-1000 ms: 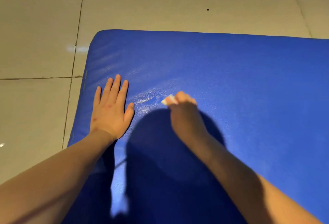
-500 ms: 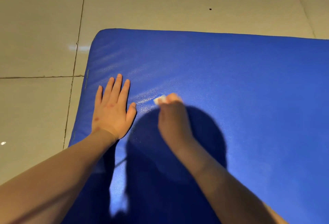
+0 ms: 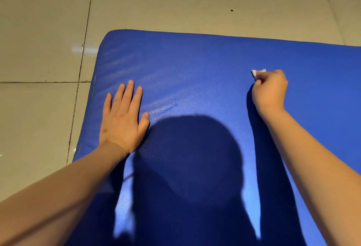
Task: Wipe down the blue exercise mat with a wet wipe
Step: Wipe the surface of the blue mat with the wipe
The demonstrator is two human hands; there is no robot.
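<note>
The blue exercise mat (image 3: 195, 60) lies on the floor and fills most of the view, its far left corner rounded. My left hand (image 3: 122, 120) rests flat on the mat near its left edge, fingers straight and spread. My right hand (image 3: 270, 89) is curled into a fist on the mat's right part and grips a small white wet wipe (image 3: 257, 72), whose corner sticks out past the knuckles against the mat. A damp streak shines on the mat just right of my left hand.
Glossy beige floor tiles (image 3: 43, 30) with dark grout lines surround the mat at the left and far side. A small dark speck (image 3: 231, 10) sits on a tile beyond the mat. My head's shadow falls across the mat's near middle.
My right hand has swept the wipe from just beside my left hand far to the right and slightly away from me. My left hand has stayed flat in place.
</note>
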